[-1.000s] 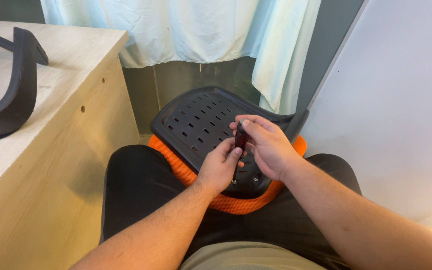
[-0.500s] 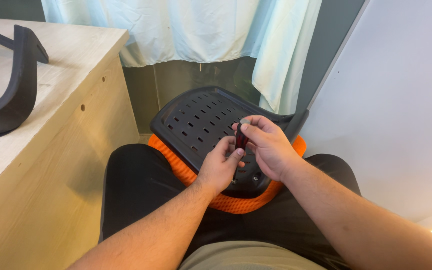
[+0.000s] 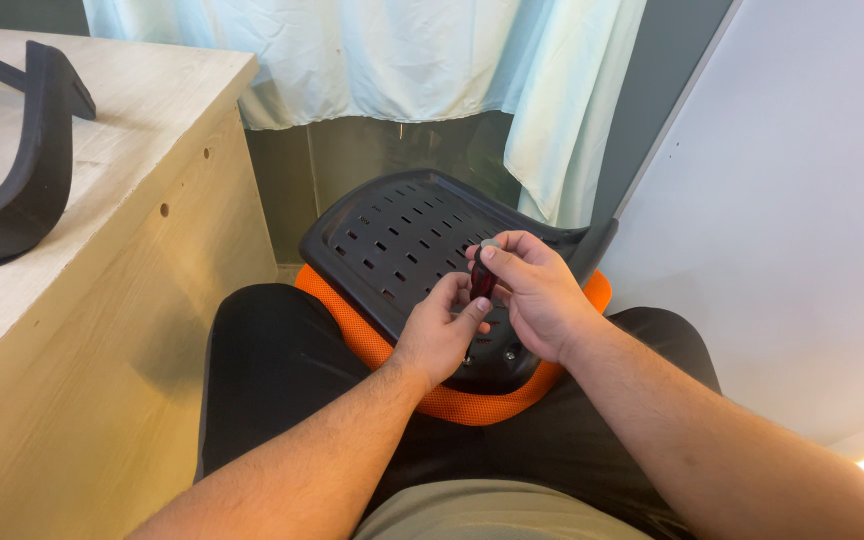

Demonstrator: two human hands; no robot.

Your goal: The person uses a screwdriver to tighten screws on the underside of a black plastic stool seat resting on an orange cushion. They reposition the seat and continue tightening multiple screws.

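Black plastic seat shell on my lap, its surface patterned with rows of small slots. Under it I see an orange mesh cushion, bright along the edge. Dark red tool handle between my fingers, with a pale grey cap at its tip. My trousers are black; shirt hem is khaki. Pale, light-grained wooden bench with a black curved part on top. Pale mint curtain against a dark grey wall; white panel alongside.
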